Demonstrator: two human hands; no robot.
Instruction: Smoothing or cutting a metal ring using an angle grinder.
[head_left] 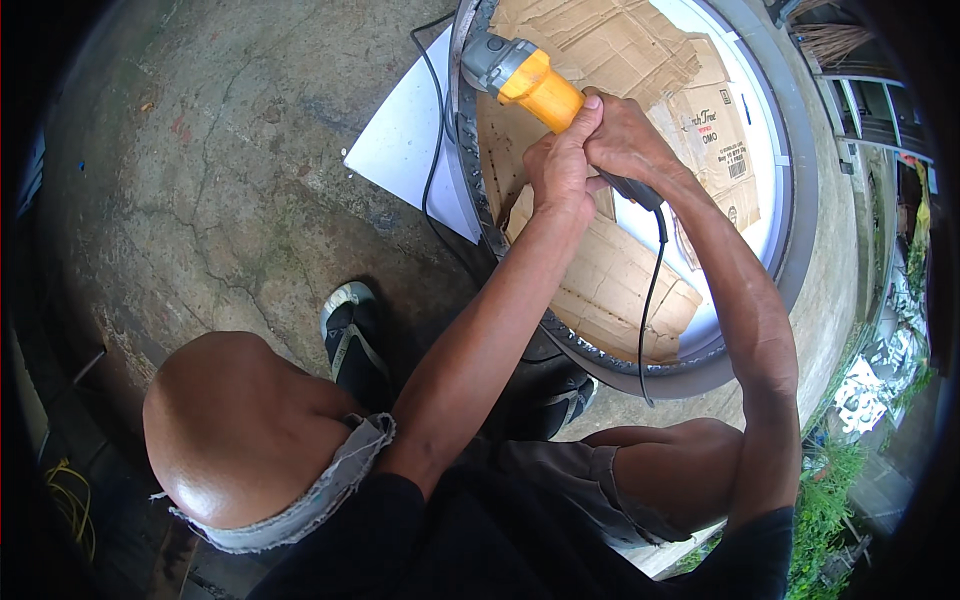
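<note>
A: Where is the yellow angle grinder [525, 78]?

B: At the far middle, its grey head on the left edge of the round metal ring [800, 215]. The left hand [558, 165] has its fingers wrapped tight round the yellow body; the right hand [625, 140] is closed round the dark rear handle.

A: What lies about the edge?

B: Torn cardboard [610, 285] fills the ring. A white sheet [405, 135] sticks out left of the rim, crossed by the black cord [432, 170].

A: Open room?

B: Bare cracked concrete floor [220, 170] spreads left. A sandalled foot [352, 335] stands near, just beside the ring's near edge.
</note>
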